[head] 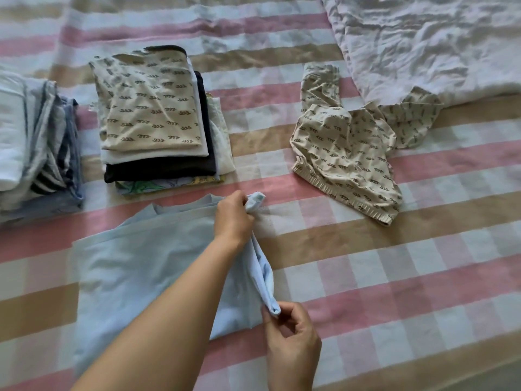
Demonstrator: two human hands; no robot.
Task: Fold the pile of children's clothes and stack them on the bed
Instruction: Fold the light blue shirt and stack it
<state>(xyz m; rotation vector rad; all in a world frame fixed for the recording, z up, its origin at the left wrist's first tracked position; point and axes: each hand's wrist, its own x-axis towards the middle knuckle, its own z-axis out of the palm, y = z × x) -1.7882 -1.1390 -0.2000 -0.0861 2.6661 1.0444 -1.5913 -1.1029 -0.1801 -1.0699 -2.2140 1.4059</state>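
Light-blue shirt (135,277) lies flat near the bed (394,277) front edge, left of both hands, its right side running near-to-far, left hand (232,218) pinching the far end, right hand (293,342) the near.

The left hand (232,218) hides its fingertips in a fold of the pale blue garment (135,275), whose middle lies under the forearm. The right hand (291,345) is cut off at the wrist. In the beige-topped stack (149,108), lower pieces show only edges; the bottom print is unreadable. Left of that stack, a second pile (36,142) runs off frame. Right of it, whether the patterned trousers (346,153) run under the white quilt (423,43), cropped top and right, cannot be told.
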